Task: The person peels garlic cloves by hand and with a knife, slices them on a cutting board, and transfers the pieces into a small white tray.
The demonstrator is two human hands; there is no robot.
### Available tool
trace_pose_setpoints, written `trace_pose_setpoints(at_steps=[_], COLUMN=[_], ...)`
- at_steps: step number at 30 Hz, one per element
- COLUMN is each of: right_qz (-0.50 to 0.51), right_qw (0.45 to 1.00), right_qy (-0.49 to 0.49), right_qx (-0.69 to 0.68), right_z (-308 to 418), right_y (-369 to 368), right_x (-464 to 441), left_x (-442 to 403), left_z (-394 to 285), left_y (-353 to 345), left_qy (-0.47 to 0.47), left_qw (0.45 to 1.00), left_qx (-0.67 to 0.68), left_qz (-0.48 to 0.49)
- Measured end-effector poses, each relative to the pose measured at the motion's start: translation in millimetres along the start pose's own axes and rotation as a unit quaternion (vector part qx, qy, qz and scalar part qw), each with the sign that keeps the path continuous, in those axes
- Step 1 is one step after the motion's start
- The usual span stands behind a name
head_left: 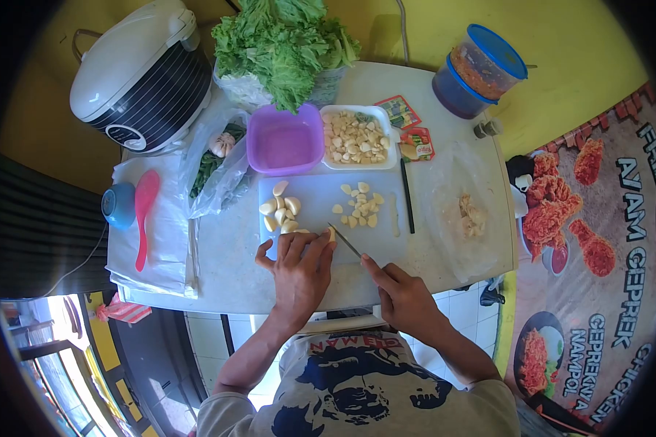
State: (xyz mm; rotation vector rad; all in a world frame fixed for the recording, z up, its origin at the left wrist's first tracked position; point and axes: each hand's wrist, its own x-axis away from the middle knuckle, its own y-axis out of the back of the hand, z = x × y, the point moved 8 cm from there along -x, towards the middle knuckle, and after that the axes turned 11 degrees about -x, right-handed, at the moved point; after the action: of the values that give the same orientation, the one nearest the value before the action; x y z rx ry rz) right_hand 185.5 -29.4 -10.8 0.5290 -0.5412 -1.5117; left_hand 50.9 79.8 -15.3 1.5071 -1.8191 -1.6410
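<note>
A knife [346, 242] is in my right hand [401, 293], its blade pointing up and left with the tip at a garlic clove [332, 234]. My left hand [299, 269] presses its fingers round that clove near the front edge of the pale cutting board [313, 197]. Whole peeled cloves [281, 207] lie on the board's left part, just beyond my left fingers. Smaller cut pieces [359, 206] are spread further right. Behind the board stand an empty purple tub [284, 140] and a white tray of garlic pieces [355, 138].
A rice cooker [142, 76], blue bowl [118, 205] and pink spoon [145, 222] are at the left. Lettuce [277, 51] stands at the back, stacked containers [481, 69] at the back right. A plastic bag with peelings [468, 218] lies right of a black stick [407, 197].
</note>
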Motion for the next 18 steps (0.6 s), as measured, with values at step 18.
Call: trace_pose_setpoints(at_steps=[18], right_qz=[-0.079], right_qw=[0.997], right_qy=[-0.003], right_qx=[-0.021], right_z=[1.3], right_y=[0.0], right_x=[8.1], left_x=[3.5], left_z=[-1.8], left_y=[3.4], left_qy=[-0.021], left_qw=[0.999], left_qx=[-0.019], left_qz=[-0.027])
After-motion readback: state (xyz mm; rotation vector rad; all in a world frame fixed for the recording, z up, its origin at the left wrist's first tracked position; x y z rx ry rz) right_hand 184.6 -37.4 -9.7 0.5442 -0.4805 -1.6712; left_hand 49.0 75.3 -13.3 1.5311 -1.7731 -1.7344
